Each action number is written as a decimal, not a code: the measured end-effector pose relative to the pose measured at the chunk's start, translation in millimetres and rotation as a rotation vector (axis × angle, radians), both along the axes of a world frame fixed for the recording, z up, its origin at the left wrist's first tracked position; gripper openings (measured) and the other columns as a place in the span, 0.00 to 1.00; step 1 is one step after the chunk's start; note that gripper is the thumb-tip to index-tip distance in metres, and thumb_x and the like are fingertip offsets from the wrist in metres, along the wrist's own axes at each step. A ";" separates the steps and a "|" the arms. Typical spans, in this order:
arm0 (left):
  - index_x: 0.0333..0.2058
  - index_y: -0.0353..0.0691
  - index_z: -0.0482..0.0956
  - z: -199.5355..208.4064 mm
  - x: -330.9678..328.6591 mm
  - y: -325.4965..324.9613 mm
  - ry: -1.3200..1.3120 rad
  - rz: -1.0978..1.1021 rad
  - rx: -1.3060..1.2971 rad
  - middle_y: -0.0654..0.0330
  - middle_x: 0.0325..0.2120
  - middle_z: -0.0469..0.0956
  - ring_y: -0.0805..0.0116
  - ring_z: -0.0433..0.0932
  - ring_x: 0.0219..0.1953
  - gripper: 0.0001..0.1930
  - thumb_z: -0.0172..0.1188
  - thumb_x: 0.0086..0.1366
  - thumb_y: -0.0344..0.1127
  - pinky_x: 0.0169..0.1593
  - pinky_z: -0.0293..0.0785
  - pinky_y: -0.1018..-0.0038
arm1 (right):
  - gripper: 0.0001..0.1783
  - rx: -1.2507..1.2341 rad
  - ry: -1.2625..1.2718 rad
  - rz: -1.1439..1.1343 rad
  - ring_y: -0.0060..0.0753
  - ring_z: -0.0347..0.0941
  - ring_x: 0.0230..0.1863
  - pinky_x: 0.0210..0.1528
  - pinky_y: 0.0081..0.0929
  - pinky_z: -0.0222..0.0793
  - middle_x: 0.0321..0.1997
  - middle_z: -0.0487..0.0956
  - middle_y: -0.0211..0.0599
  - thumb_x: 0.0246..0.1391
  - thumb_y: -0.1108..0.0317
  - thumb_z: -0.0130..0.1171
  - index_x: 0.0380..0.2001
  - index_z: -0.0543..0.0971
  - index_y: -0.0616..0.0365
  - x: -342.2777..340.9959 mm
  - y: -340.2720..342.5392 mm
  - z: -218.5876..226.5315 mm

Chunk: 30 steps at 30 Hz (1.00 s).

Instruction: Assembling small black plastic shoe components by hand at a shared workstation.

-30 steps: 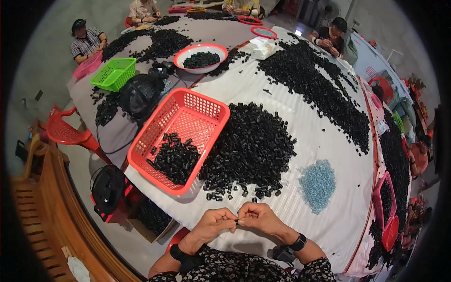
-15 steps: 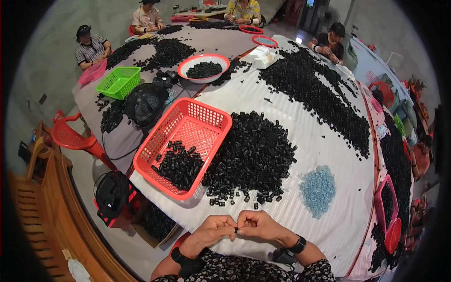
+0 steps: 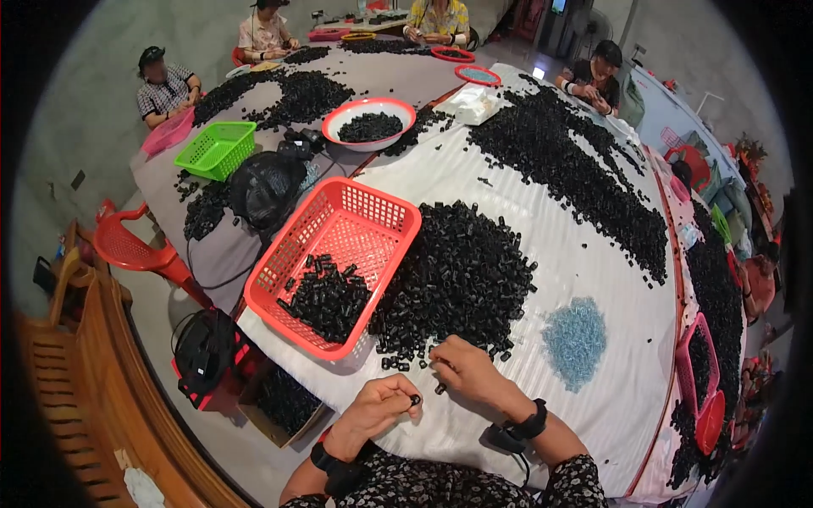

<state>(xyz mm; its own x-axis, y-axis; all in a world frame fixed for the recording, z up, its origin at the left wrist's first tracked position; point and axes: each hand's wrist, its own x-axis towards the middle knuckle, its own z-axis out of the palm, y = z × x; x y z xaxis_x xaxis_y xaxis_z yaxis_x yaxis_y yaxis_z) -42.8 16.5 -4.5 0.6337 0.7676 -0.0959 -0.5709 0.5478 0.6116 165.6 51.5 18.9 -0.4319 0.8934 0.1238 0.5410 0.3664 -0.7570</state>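
Observation:
My left hand [image 3: 377,412] is closed in a pinch around a small black cylindrical plastic part [image 3: 416,400], just above the white cloth near the front edge. My right hand [image 3: 467,370] reaches to the near edge of a large heap of black cylindrical parts [image 3: 461,284]. Its fingers are curled together and point down; their tips and whatever they pinch are hidden. One loose black part [image 3: 440,389] shows just under that hand; whether the fingers touch it I cannot tell. Left of the heap, a red plastic basket [image 3: 391,190] holds more black parts.
A pile of small pale-blue clear pieces [image 3: 574,343] lies to the right. Farther off are a red-rimmed white bowl [image 3: 402,108], a green basket [image 3: 216,151] and a long spread of black parts [image 3: 576,169]. Several people sit around the table. A red chair [image 3: 140,245] stands at left.
My hands were together, fingertips meeting at a small black part. Now they are apart: the right has moved forward to the heap, and the left has stayed back with a part.

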 end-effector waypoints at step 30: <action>0.39 0.29 0.74 10.8 10.3 -7.2 0.212 0.057 0.110 0.58 0.31 0.76 0.73 0.76 0.33 0.08 0.54 0.60 0.24 0.41 0.72 0.78 | 0.09 0.223 -0.374 -0.016 0.48 0.69 0.33 0.31 0.40 0.69 0.30 0.67 0.45 0.45 0.75 0.52 0.32 0.67 0.61 -8.6 1.2 -27.2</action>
